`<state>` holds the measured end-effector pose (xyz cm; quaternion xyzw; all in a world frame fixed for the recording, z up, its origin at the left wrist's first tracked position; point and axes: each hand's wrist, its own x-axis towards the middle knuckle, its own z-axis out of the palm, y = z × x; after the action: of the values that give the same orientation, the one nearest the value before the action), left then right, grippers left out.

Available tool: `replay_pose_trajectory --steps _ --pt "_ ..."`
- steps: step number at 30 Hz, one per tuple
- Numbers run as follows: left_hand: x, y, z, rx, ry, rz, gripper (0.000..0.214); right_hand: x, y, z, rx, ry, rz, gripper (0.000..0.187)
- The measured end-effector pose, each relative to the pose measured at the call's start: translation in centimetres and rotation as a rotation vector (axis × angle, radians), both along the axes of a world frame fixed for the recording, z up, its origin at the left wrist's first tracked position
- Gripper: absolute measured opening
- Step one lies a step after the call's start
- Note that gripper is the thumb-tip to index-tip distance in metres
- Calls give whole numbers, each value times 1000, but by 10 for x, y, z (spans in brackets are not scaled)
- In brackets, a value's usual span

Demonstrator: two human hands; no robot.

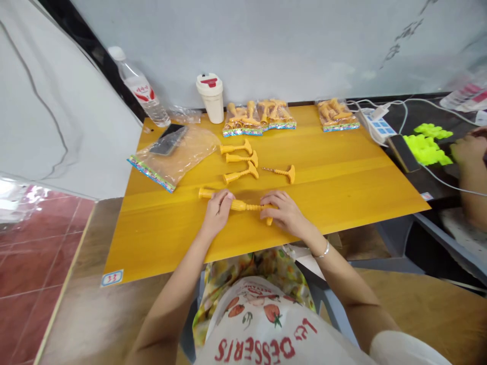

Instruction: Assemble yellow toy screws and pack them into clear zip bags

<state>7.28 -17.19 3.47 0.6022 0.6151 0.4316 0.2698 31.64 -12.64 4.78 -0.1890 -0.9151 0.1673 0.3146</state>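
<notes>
My left hand (218, 208) is closed round an orange ribbed plastic sleeve (239, 205). Another orange end (206, 193) sticks out on its left side; I cannot tell whether it is the same piece. My right hand (283, 212) grips the crosspiece of an orange T-handled screw tool (270, 220), whose ribbed shank runs left to the sleeve. Just beyond my hands lies a similar tool (281, 172) with its twisted metal tip bare. Three more sleeved tools (241, 174) lie in a column, handles to the right.
Filled bags (243, 121) of orange tools line the back, with another bag (338, 114) to the right. A cup (212, 101), bottle (142, 94), phone (169, 139) and clear bag (190, 154) stand or lie left. At right are a power strip (378, 124), cables, yellow-green pieces (428, 147) and another person's hand (470, 152).
</notes>
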Motion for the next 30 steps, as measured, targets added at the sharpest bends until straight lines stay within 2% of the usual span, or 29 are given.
replay_pose_trajectory --steps 2,4,6,8,10,12,14,18,20,25,28,30 --pt "-8 -1 -1 -17 -106 145 34 9 -3 2 211 -69 -59 19" --pt "-22 0 -1 30 -153 308 34 20 2 -1 289 -85 -133 17" --pt "-39 4 -1 141 -125 406 30 32 17 -6 269 -86 -217 21" --pt "-57 14 0 236 -47 421 26 44 41 -13 187 -73 -310 26" --pt "-74 27 0 229 39 383 24 53 71 -18 64 -36 -428 22" --pt "-89 39 -2 125 93 308 24 58 102 -21 -61 7 -525 16" --pt "-101 48 -8 12 80 221 23 61 129 -24 -192 63 -562 11" --pt "-110 53 -22 -95 11 80 26 62 163 -27 -546 169 -593 30" --pt "-107 54 -26 -93 30 48 28 61 172 -28 -647 146 -651 36" --pt "-99 56 -25 -85 206 12 33 55 183 -31 -693 85 -814 36" --pt "-105 47 -18 -49 301 -107 42 52 191 -36 -649 16 -869 33" --pt "-112 37 -14 -70 352 -215 59 52 197 -40 -637 -22 -891 27"
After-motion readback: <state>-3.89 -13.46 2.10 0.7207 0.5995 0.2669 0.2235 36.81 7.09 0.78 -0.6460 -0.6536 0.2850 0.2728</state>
